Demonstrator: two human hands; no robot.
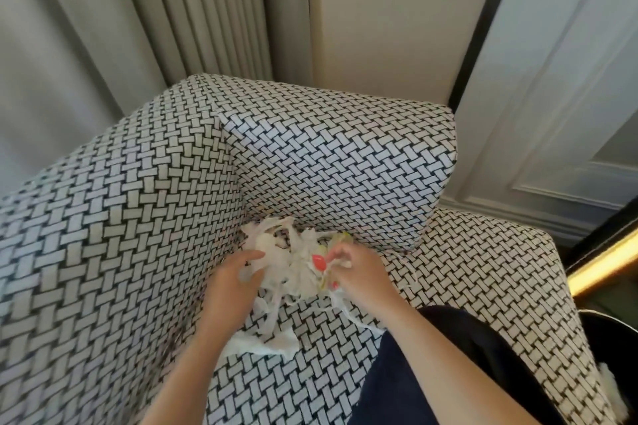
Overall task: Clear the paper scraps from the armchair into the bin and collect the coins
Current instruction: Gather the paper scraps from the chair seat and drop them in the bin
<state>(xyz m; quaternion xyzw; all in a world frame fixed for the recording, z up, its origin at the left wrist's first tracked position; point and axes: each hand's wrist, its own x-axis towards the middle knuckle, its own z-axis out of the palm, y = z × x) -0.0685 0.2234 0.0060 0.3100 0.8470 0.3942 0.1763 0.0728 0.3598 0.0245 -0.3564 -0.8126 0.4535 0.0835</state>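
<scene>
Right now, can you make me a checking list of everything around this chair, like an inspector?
Surface: armchair seat, woven black-and-white fabric; back cushion behind it.
Job's things: paper scraps heaped on the seat, one loose scrap nearer; no coins seen; dark rim at right may be the bin.
Clutter: small red bit in the heap, unclear what.
Hands: left hand against the heap, fingers hidden; right hand pinches scraps.
Cables: nothing seen.
Surroundings: curtain, panelled wall.
</scene>
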